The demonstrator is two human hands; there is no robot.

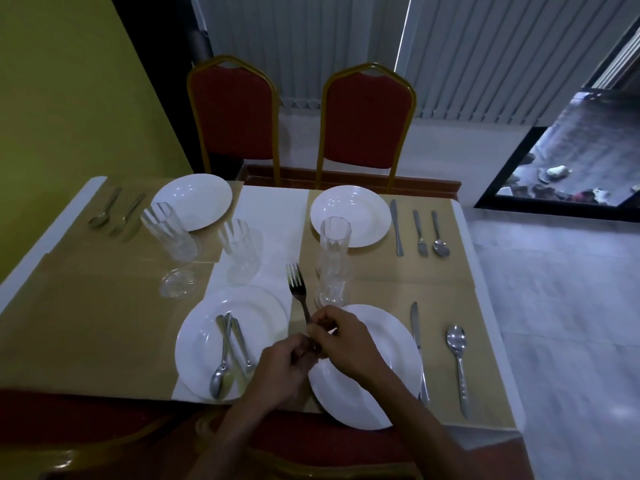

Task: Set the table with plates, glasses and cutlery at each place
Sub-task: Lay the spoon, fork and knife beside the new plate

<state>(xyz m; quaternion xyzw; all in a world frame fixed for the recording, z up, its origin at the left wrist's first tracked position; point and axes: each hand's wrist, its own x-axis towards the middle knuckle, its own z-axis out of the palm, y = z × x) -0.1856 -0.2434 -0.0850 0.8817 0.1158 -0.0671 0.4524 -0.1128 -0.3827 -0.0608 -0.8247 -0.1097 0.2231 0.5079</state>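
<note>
1. The left hand (280, 368) and the right hand (343, 341) meet above the near edge of the table. Both have their fingers curled closed on the handle of one fork (298, 289), and the right hand pinches it a little higher up. Which hand carries the weight, I cannot tell.
2. The tines point away from the person, over the gap between the two near plates. I judge that the fork is passing from one hand to the other.
3. Under the right hand lies the near right plate (367, 407). To the right of this hand lie a knife (416, 337) and a spoon (457, 355) with a gap between them, probably left for the fork.
4. Left of the left hand, the near left plate (204, 327) carries loose cutlery (225, 355), seemingly waiting to be laid out.
5. Just beyond the right hand stands a tall glass (334, 261). Two more glasses (239, 251) stand beyond the left hand.
</note>
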